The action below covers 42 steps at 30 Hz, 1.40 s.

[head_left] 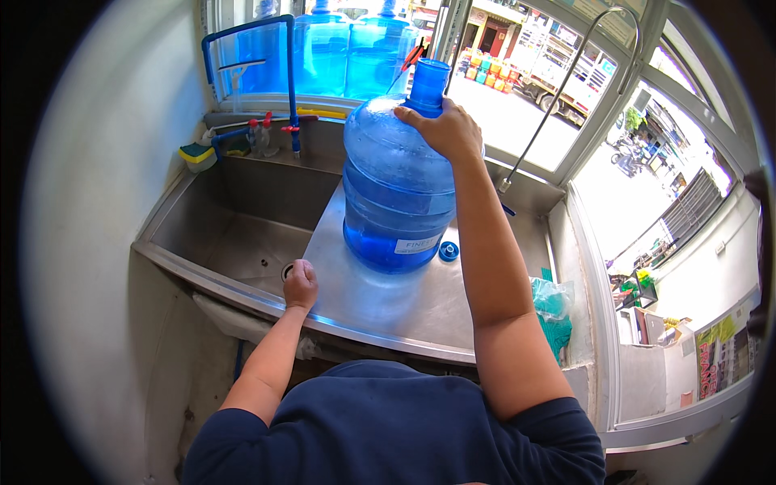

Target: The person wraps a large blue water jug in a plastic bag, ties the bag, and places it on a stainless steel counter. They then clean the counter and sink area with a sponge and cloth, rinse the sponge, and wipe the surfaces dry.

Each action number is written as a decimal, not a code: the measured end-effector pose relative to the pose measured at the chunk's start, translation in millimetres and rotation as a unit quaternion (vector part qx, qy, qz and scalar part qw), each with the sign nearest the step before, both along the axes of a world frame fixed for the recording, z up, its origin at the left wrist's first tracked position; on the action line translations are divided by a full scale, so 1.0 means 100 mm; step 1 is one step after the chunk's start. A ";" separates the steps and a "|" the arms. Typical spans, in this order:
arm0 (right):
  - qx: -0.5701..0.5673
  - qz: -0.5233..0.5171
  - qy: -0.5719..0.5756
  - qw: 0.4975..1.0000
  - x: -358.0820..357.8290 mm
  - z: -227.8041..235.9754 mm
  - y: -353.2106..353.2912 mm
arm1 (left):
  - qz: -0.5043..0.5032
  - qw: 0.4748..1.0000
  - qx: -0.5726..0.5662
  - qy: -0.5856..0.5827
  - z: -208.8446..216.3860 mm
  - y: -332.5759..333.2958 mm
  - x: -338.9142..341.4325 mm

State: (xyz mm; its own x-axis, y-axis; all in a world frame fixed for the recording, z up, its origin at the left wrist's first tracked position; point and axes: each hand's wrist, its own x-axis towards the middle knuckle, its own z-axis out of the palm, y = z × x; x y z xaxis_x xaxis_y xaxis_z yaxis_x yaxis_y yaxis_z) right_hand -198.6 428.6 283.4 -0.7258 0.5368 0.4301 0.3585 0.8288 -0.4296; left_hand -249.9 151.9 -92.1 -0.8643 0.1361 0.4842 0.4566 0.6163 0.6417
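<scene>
A large translucent blue water jug (396, 182) stands upright on the steel counter (356, 307), its neck uncovered at the top and a pale label low on its side. My right hand (444, 129) grips it at the shoulder by the neck, thumb across the near side and fingers partly hidden behind. Beside the jug's base, to its right, lies a small round blue cap (449, 251). My left hand (301, 284) is closed at the near edge between sink and counter; anything inside its curled fingers is hidden.
A deep steel sink (259, 190) lies left, with blue piping (291, 73) and a sponge (196, 155) behind it. Several filled blue jugs (321, 56) stand by the window. A thin curved metal spout (558, 97) rises at right, above green plastic bags (554, 323).
</scene>
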 end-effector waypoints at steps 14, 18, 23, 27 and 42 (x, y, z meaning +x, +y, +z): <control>0.004 0.001 0.004 1.000 0.02 0.00 -0.01 | -0.022 0.999 0.013 0.029 0.10 0.00 0.07; -0.001 0.004 0.003 1.000 0.02 0.01 -0.01 | -0.023 1.000 0.001 -0.002 0.13 0.00 0.09; 0.000 0.004 0.005 1.000 0.02 0.01 -0.01 | -0.024 0.998 0.035 0.053 0.08 0.02 0.03; 0.000 0.003 0.005 1.000 0.01 0.00 -0.01 | -0.005 0.997 0.036 0.075 0.02 0.02 -0.02; 0.002 0.003 0.006 1.000 0.01 0.01 -0.01 | -0.010 0.999 -0.033 0.002 0.10 0.00 0.06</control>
State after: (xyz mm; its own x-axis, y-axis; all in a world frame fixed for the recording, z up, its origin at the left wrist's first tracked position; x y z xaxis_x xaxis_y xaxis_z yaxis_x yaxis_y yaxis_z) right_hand -197.1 427.6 284.5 -0.7240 0.5297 0.4418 0.3472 0.8333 -0.4301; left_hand -243.5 152.3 -81.7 -0.8591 0.1846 0.4773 0.4714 0.6485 0.5977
